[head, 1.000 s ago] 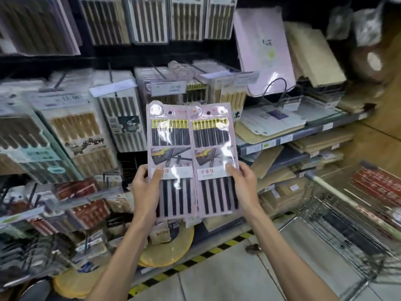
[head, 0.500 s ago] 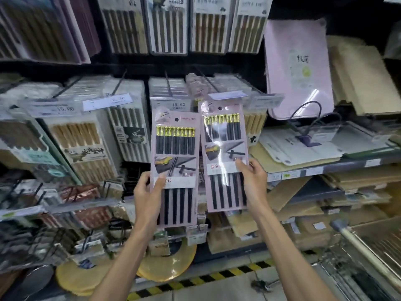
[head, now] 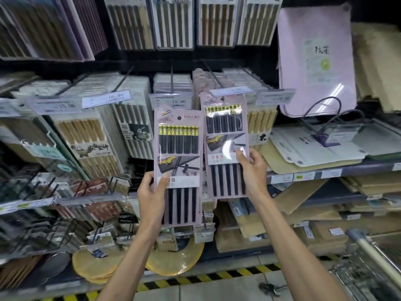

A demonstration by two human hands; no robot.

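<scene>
The left hand [head: 152, 193] grips the first chopstick pack [head: 178, 153] near its lower left edge, with the thumb on the front. The right hand [head: 254, 170] pinches the second chopstick pack [head: 224, 127] at its right edge and holds it a bit higher, its top under a price tag [head: 231, 91]. Both pink packs stand upright, just beside each other, in front of the store shelf [head: 325, 173]. A cart handle [head: 368, 250] is low on the right.

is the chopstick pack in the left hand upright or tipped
Upright. The left hand grips the chopstick pack by its lower edge, gold-capped ends and hang hole at the top.
</scene>
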